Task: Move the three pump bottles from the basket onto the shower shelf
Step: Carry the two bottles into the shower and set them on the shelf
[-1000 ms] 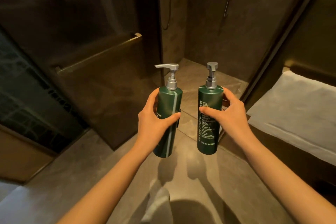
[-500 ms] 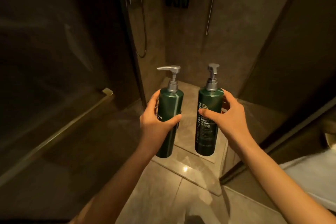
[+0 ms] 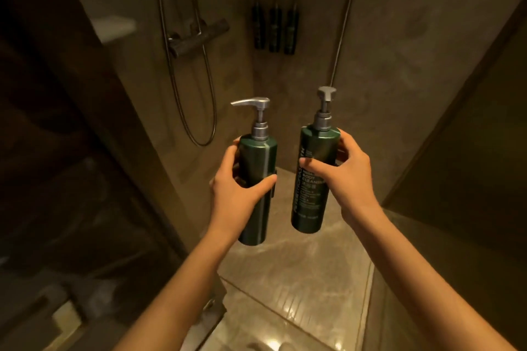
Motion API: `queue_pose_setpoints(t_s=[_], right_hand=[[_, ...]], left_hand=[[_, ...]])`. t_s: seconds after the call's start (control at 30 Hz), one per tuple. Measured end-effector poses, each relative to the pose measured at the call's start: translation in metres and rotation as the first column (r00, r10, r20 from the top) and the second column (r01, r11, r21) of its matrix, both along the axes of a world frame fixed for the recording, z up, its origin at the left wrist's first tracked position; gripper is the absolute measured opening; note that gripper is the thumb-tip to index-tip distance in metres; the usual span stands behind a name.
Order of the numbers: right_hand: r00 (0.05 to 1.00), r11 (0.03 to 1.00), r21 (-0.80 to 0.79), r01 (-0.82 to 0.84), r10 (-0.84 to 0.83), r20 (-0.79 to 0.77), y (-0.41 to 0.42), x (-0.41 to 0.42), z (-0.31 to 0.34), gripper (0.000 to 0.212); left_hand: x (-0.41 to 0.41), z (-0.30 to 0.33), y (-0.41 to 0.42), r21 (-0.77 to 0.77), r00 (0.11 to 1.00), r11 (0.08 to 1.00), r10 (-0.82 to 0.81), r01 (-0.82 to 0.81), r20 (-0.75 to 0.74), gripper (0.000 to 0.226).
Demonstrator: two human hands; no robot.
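Observation:
I hold two dark green pump bottles upright in front of me at the shower entrance. My left hand (image 3: 238, 191) grips the left pump bottle (image 3: 256, 208), whose silver nozzle points left. My right hand (image 3: 346, 177) grips the right pump bottle (image 3: 312, 191), which bears white lettering. On the far shower wall a dark holder (image 3: 275, 30) carries three slim dark bottles. No basket and no third pump bottle are in view.
A shower mixer bar (image 3: 199, 37) with looping hose (image 3: 205, 111) hangs on the left wall. A chrome rail (image 3: 343, 25) runs up the back wall. A glass door panel (image 3: 85, 94) stands at left. The shower floor (image 3: 299, 265) is glossy marble.
The view has swung up and into the shower stall. The wall holder and mixer bar appear larger and lower. Both hands still carry their bottles, a little higher than before.

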State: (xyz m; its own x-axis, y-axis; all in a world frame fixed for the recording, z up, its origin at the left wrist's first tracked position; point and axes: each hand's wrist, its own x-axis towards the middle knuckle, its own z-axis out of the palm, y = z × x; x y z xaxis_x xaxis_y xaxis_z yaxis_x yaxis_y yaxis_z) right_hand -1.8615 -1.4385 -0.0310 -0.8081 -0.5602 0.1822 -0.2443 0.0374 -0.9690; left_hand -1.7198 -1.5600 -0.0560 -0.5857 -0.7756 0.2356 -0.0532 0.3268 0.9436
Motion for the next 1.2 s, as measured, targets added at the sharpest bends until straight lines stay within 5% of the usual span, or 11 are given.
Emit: queue_pose_setpoints(t_s=[0.4, 0.73, 0.93, 1.2], right_hand=[[0.952, 0.961, -0.048, -0.272, 0.262, -0.157, -0.179, -0.146, 0.048, 0.062], [0.79, 0.805, -0.129, -0.579, 0.514, -0.334, -0.385, -0.224, 0.123, 0.05], [0.641, 0.605, -0.216, -0.766, 0.743, -0.193, -0.479, -0.23, 0.134, 0.06], [0.26, 0.179, -0.28, -0.943, 0.923, -0.285, -0.581, -0.203, 0.176, 0.072]], left_hand=[[-0.129, 0.054, -0.154, -0.074, 0.959, 0.965, 0.238, -0.252, -0.156, 0.087], [-0.185, 0.13, -0.305, -0.171, 0.834, 0.84, 0.445, -0.515, -0.326, 0.087], [-0.173, 0.157, -0.353, -0.165, 0.749, 0.747, 0.571, -0.644, -0.337, 0.076], [-0.161, 0.198, -0.375, -0.283, 0.455, 0.364, 0.789, -0.887, -0.413, 0.075]])
